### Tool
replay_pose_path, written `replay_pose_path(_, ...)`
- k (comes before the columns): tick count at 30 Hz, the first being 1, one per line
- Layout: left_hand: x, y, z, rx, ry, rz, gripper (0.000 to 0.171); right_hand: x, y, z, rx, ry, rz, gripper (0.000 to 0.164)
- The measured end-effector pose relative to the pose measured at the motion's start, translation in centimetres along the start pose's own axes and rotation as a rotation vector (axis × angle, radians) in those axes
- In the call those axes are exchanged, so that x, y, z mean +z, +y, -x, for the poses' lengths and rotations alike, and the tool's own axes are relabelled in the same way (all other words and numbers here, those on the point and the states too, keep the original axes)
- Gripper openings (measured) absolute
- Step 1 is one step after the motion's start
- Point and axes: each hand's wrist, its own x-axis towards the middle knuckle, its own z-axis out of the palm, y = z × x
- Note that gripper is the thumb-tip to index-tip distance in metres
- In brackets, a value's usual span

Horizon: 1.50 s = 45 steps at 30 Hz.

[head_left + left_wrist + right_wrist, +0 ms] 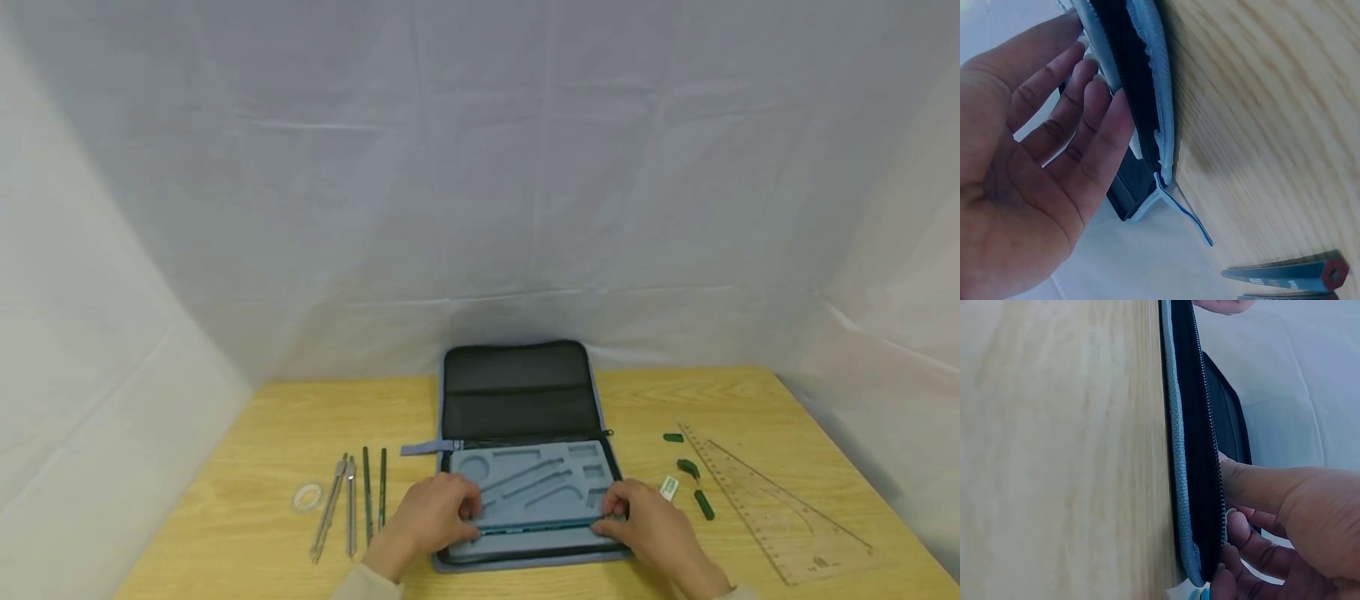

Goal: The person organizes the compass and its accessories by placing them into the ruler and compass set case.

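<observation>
Reaching in from the bottom of the head view, both arms angle inward to the same pencil [536, 527], which lies crosswise in the front slot of the grey foam tray [547, 542], lower ctr of frame. L hand [431, 515] is at the pencil's L end, R hand [651, 529] at its R end: wrists low, thumbs nearest the bottom edge, fingers bent fwd over the tray. Neither's clenched; thumb & fingers stand apart w/ a gap btwn, thumb tips at the pencil's ends. Can't tell how hard they press.

L wrist view: palm faces the cam, thumb up top, fingers spread & lightly bent, tips at the edge of the case [517, 408]. R wrist view: hand comes in from R side, thumb by the zip [1213, 434], other fingers loosely bent below it.

Case lid is up, ctr of head view, w/ a strap [422, 448] out to the L. Lower L of frame: white ring [297, 502], two compasses [327, 512], two more pencils [367, 492], all on the wood table [225, 533]. Lower R: eraser [669, 487], a few small green pcs [703, 505], clear set square [750, 504]. Pale sheet [487, 208] fills the upper frame.
</observation>
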Motion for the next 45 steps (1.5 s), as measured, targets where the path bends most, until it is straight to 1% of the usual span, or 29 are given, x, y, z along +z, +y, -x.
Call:
replay_pose_path(5, -0.1, -0.1, 0.3, -0.011, 0.006, 0.028, 0.019, 0.0, -0.3, 0.0, -0.024, -0.009, -0.001, 0.025)
replay_pose_path(8, -0.1, -0.1, 0.5, -0.032, -0.008, 0.058, 0.015, -0.3, -0.2, 0.1, -0.061, -0.056, -0.021, 0.021)
replay_pose_path(12, -0.2, -0.1, 0.8, -0.051, -0.046, 0.092, 0.009, -0.9, 0.0, 0.2, -0.108, -0.129, -0.059, 0.014)
replay_pose_path(14, -0.4, 0.0, 1.1, -0.041, -0.052, 0.103, 0.008, -1.1, -0.1, 0.3, -0.098, -0.140, -0.070, 0.012)
replay_pose_path(17, -0.9, 0.0, 1.8, -0.051, -0.028, 0.142, 0.006, -1.1, -0.4, 0.2, -0.059, -0.110, -0.079, 0.008)
replay_pose_path(19, -1.4, -0.3, 2.2, -0.068, 0.012, 0.153, 0.005, -1.0, -0.7, 0.1, -0.037, -0.068, -0.080, 0.006)
replay_pose_path(21, -1.8, -0.7, 2.6, -0.108, 0.059, 0.153, 0.003, -0.9, -0.9, -0.1, -0.039, -0.021, -0.086, 0.005)
replay_pose_path(25, -2.3, -1.6, 3.3, -0.186, 0.152, 0.090, 0.004, -0.8, -1.2, -0.6, -0.093, 0.048, -0.096, 0.003)
replay_pose_path(27, -2.4, -2.0, 3.7, -0.233, 0.196, 0.054, 0.010, -0.7, -1.3, -0.8, -0.136, 0.066, -0.090, 0.012)
replay_pose_path(31, -2.5, -2.6, 4.5, -0.323, 0.273, -0.048, 0.022, -0.3, -1.5, -1.2, -0.222, 0.067, -0.072, 0.033)
replay_pose_path(34, -2.5, -3.1, 5.2, -0.366, 0.315, -0.104, 0.030, 0.1, -1.5, -1.4, -0.285, 0.061, -0.060, 0.044)
replay_pose_path(36, -2.6, -3.3, 5.6, -0.379, 0.336, -0.126, 0.034, 0.4, -1.6, -1.5, -0.328, 0.058, -0.051, 0.047)
replay_pose_path(40, -2.6, -3.8, 6.5, -0.388, 0.353, -0.167, 0.040, 0.8, -2.2, -1.9, -0.401, 0.032, 0.007, 0.054)
replay_pose_path(43, -2.5, -4.1, 7.3, -0.395, 0.327, -0.211, 0.046, 1.1, -2.8, -2.2, -0.422, -0.003, 0.048, 0.058)
replay_pose_path(45, -2.3, -4.2, 7.8, -0.406, 0.299, -0.229, 0.049, 1.3, -3.3, -2.4, -0.420, -0.035, 0.053, 0.059)
